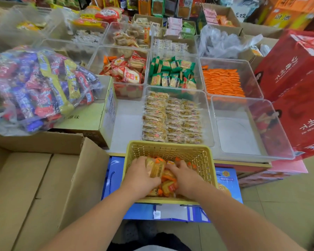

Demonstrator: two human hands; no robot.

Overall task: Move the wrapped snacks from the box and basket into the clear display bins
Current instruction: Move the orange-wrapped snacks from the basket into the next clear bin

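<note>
Both my hands reach into the yellow plastic basket (203, 156) in front of me. My left hand (140, 175) and my right hand (184, 178) curl from either side round a bunch of orange-and-clear wrapped snacks (168, 180) lying in the basket. Beyond the basket stands a clear bin (207, 113) filled with rows of yellow wrapped snacks (170, 118). To its right is a clear bin (272, 153) with nothing in it. Behind that, another clear bin (252, 69) holds orange packets.
An open cardboard box (43, 178) stands at my left, with a bag of mixed colourful candies (38, 87) on a smaller carton behind it. Red gift boxes (297, 87) rise at the right. More bins of red and green snacks lie farther back.
</note>
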